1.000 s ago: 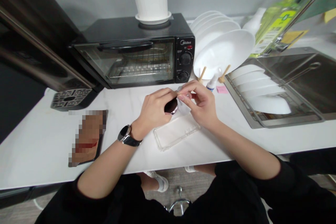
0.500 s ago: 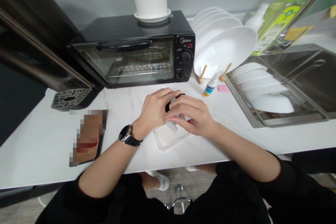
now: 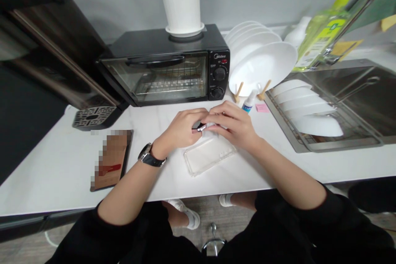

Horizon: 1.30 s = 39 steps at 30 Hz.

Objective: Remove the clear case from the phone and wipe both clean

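My left hand (image 3: 181, 130), with a black wristwatch on the wrist, grips a small dark object with a shiny edge (image 3: 198, 127) just above the white counter. My right hand (image 3: 236, 127) meets it from the right, fingers pinched on a small white wipe (image 3: 210, 126) pressed against that object. Most of the object is hidden by my fingers. A clear phone case (image 3: 208, 154) lies flat on the counter directly below both hands.
A phone (image 3: 111, 160) lies to the left. Behind stand a black toaster oven (image 3: 167, 70), a rack of white plates (image 3: 262, 60), a small spray bottle (image 3: 249, 103) and a pink note (image 3: 262, 107). A sink rack with bowls (image 3: 309, 109) is on the right.
My hands lowered toward the case half a second ago and have risen slightly again. My right hand has gone on rubbing the wipe over the dark object. The view shifted a little.
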### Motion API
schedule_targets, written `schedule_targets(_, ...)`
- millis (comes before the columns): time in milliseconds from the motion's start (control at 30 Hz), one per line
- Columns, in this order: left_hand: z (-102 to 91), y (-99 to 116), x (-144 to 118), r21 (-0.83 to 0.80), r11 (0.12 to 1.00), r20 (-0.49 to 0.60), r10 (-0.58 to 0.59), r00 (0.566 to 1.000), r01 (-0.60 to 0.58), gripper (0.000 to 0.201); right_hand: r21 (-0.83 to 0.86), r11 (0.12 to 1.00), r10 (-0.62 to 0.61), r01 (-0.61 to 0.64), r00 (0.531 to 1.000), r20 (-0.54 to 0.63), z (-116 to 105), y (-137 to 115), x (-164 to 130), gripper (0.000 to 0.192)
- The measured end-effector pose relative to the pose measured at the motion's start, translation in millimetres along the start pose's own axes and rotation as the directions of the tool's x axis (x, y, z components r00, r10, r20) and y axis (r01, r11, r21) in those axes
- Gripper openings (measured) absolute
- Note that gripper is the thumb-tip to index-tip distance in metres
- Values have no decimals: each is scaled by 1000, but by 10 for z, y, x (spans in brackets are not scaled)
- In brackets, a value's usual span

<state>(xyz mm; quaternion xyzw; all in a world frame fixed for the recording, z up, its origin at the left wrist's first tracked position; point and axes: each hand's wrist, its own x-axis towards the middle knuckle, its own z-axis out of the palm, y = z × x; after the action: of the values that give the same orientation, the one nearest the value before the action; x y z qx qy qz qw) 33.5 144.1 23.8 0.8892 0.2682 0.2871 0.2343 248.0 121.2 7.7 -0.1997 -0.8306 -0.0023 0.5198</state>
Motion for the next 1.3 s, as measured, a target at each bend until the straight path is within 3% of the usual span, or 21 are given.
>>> schedule_targets(133, -195, 19, -2, -270, 957, 183, -58, 981, 107, 52, 86, 978, 195, -188, 978, -81, -47, -2, 25, 19)
schedule_targets(267, -327, 13, -29, -578, 775, 345, -49, 937, 254, 85, 274, 883, 435, -381, 884, -172, -45, 41, 28, 20)
schedule_targets(367, -261, -9, -12, -663, 640, 383, -154, 911, 387, 95, 368, 831, 505, -418, 843, -182, -27, 84, 31, 21)
schedule_targets(433, -160, -62, 21, -650, 598, 408, -246, 879, 469, 88, 355, 832, 518, -427, 828, -217, -32, 103, 39, 20)
schedule_targets(567, 54, -222, 73, -651, 516, 468, -306, 829, 557, 53, 282, 864, 497, -416, 791, -356, -67, 115, 40, 20)
schedule_targets(700, 173, -228, 59, -643, 407, 449, -487, 749, 649, 37, 284, 827, 549, -486, 806, -221, -52, 99, 7, 26)
schedule_targets(767, 197, -179, 52, -618, 418, 409, -552, 726, 666, 36, 231, 839, 529, -492, 837, -139, -27, 78, -2, 19)
schedule_targets(833, 218, -151, 57, -598, 474, 352, -569, 743, 646, 37, 163, 882, 459, -442, 885, -81, 7, 46, -2, 16)
schedule_targets(967, 302, -217, 81, -551, 704, 135, -454, 881, 448, 23, 160, 947, 272, -278, 960, 59, 136, -73, -9, 14)
schedule_targets(1033, 365, -277, 78, -507, 779, 51, -402, 914, 370, 17, 218, 957, 168, -193, 977, 130, 229, -148, -29, 12)
schedule_targets(1200, 470, -350, 56, -468, 811, 25, -386, 922, 352, 26, 260, 965, -13, -39, 981, 192, 354, -225, -86, 11)
schedule_targets(1300, 445, -317, 79, -453, 830, 15, -357, 934, 325, 27, 201, 978, 33, -59, 991, 132, 264, -131, -78, 12)
